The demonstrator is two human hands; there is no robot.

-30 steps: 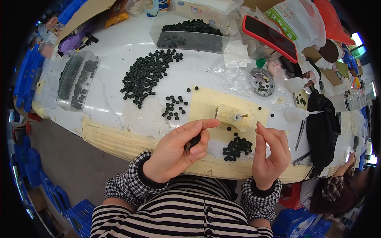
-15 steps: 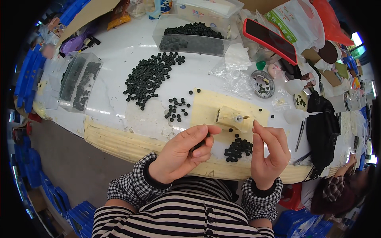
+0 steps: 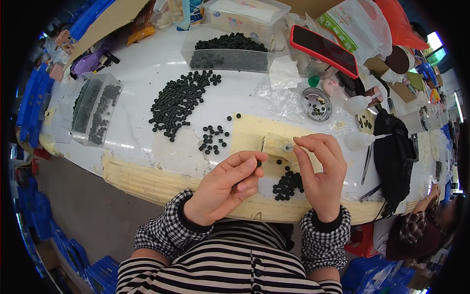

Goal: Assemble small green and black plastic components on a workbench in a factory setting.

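Observation:
My left hand (image 3: 220, 186) is curled closed, a small black round piece (image 3: 259, 163) showing at its fingertips and more dark pieces partly hidden in its fingers. My right hand (image 3: 325, 171) pinches at the thin pin on a tape-covered, cream block (image 3: 272, 143). Whether a piece sits between those fingertips is hidden. The block rests on a yellowish sheet (image 3: 245, 132). A small heap of black round pieces (image 3: 288, 186) lies between my hands, near the table edge. Left of the sheet are a loose scatter of pieces (image 3: 214, 139) and a large pile (image 3: 176, 103).
Clear boxes of black pieces stand at the back (image 3: 230, 59) and far left (image 3: 98, 110). To the right are a red-cased phone (image 3: 324, 51), a round dish (image 3: 317, 104), a squeeze bottle (image 3: 360, 142), tweezers (image 3: 366, 165) and a black cloth bag (image 3: 390, 164). Another person sits at far right.
My right hand has moved left and up, its fingertips now at the block's pin. My left hand stays nearly in place, a black piece now showing at its fingertips. The view shifted slightly.

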